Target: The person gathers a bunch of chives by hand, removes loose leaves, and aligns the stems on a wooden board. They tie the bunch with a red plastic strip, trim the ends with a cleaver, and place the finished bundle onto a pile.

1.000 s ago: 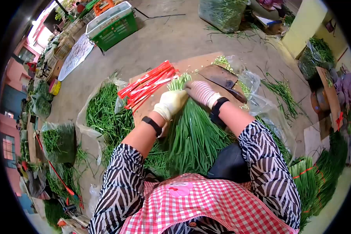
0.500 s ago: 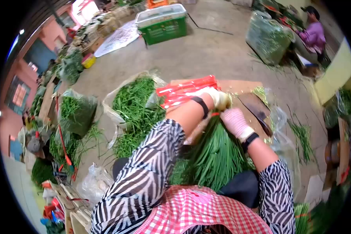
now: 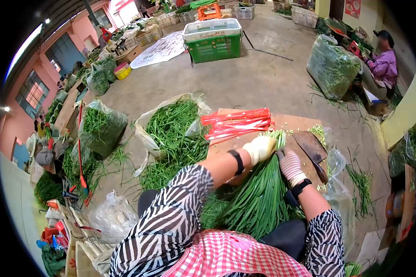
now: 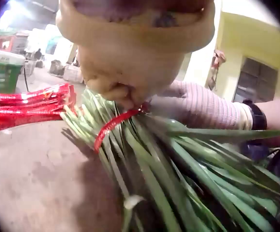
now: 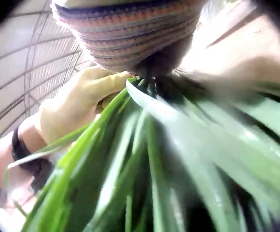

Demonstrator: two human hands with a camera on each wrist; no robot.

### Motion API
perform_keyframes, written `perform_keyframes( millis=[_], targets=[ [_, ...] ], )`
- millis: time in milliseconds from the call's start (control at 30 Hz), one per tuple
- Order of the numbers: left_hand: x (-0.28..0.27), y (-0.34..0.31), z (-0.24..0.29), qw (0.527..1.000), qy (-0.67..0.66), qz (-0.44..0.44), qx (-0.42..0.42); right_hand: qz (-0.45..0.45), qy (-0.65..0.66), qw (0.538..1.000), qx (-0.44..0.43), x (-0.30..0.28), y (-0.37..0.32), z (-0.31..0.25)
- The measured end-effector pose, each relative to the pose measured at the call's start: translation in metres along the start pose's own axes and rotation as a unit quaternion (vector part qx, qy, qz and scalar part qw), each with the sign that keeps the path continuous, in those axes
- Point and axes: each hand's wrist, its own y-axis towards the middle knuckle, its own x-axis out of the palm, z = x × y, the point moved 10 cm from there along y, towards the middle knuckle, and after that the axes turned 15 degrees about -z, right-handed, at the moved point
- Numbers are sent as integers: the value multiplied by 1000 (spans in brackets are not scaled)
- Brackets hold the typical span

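A large bunch of long green garlic chives (image 3: 259, 198) fans toward the person, its pale cut ends resting over a brown board (image 3: 293, 123). Around its neck runs a red tie (image 4: 112, 126). My left hand (image 3: 260, 149), in a cream glove, pinches the tie at the top of the bunch. Close against it, my right hand (image 3: 291, 166), in a striped glove, has its fingers curled at the neck of the bunch; their tips are hidden. More red ties (image 3: 238, 123) lie on the board to the left. A dark cleaver (image 3: 311, 146) lies to the right.
An open bag of loose greens (image 3: 173, 129) stands on the left. Clear plastic (image 3: 339, 184) and scattered stems (image 3: 359, 187) lie on the right. Farther off are a green crate (image 3: 212, 48), a large stuffed bag (image 3: 333, 67) and a seated person (image 3: 383, 64).
The head view has turned and tilted up, bringing more of the room into sight. My left hand moved across the top of the bunch, and the red tie came round its neck.
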Motion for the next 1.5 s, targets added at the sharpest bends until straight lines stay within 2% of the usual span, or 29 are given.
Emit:
perform_keyframes(
  millis=[67, 133, 200, 267, 333, 367, 400, 467, 500, 533, 600, 633, 667, 700, 733, 800, 867, 900, 933, 967, 1000, 1033, 1067, 1100, 1300, 1333, 1400, 1433, 1500],
  targets=[
    [1, -21, 6, 998, -42, 30, -31, -25, 24, 999, 40, 6, 12, 16],
    [10, -36, 21, 992, 5, 120, 22, -25, -4, 999, 38, 4, 17, 10],
    [16, -34, 31, 995, 30, 93, 18, -22, -114, 993, 6, 1, 22, -4],
    [7, -35, 42, 996, 56, 64, 30, 6, -43, 999, 29, -11, 20, 7],
    [-17, -57, 33, 986, -27, 167, 5, 75, 113, 989, 52, -22, 21, 36],
    [-17, -64, 3, 970, -126, 180, -104, 8, 176, 976, 126, -11, 15, 56],
    [3, -66, -30, 917, -329, 132, -182, -94, 62, 982, 154, -1, 14, 62],
    [47, -71, -46, 847, -441, 4, -297, -159, 53, 978, 124, 30, 5, 61],
    [24, -78, -5, 849, -474, -47, -229, -137, 115, 977, 113, 30, -5, 44],
    [44, -55, -11, 844, -519, -21, -133, -128, 124, 977, 120, 29, -11, 34],
    [30, -66, 8, 829, -531, -26, -174, -121, 254, 957, 73, 23, -27, 0],
    [22, -72, 17, 805, -569, -19, -167, -91, 189, 975, 78, 2, -42, -28],
    [20, -77, 22, 779, -605, -17, -161, -104, 414, 904, 28, 13, -53, -48],
    [15, -75, 24, 788, -608, -9, -101, -118, 294, 946, 65, -9, -70, -64],
    [11, -73, 22, 790, -611, 0, -43, -125, 276, 952, 53, -16, -75, -72],
    [-22, -81, 30, 828, -561, 8, -4, -172, 281, 943, 40, -37, -94, -99],
    [-62, -95, 46, 874, -485, -21, -2, -124, 348, 910, -189, -39, -77, -87],
    [-83, -98, 51, 919, -395, 3, 6, -131, 91, 982, -103, -70, -87, -77],
    [-101, -101, 58, 953, -301, 29, 16, -68, 38, 994, -82, -99, -89, -68],
    [-116, -103, 68, 979, -199, 36, 26, -69, -67, 994, 49, -109, -77, -22],
    [-127, -109, 93, 994, -104, -12, -8, 12, -129, 992, 3, -115, -59, 30],
    [-123, -106, 105, 996, -73, -42, 0, 3, -186, 976, 115, -137, -74, 39],
    [-115, -100, 114, 996, -42, -73, 9, -78, -183, 956, 216, -136, -74, 81],
    [-104, -94, 122, 997, 17, -67, 43, -64, -191, 955, 220, -135, -75, 101],
    [26, -33, 64, 968, 115, -202, -91, -39, -259, 947, 185, -87, -49, 152],
    [36, -30, 60, 962, 114, -213, -127, -36, -266, 945, 187, -89, -47, 148],
    [32, -21, 75, 971, 142, -184, -55, -48, -245, 949, 195, -94, -52, 138],
    [33, -17, 87, 961, 141, -225, -83, -37, -244, 952, 182, -98, -51, 136],
    [33, -5, 103, 967, 122, -205, -89, -11, -172, 966, 195, -116, -64, 128]
  ],
)
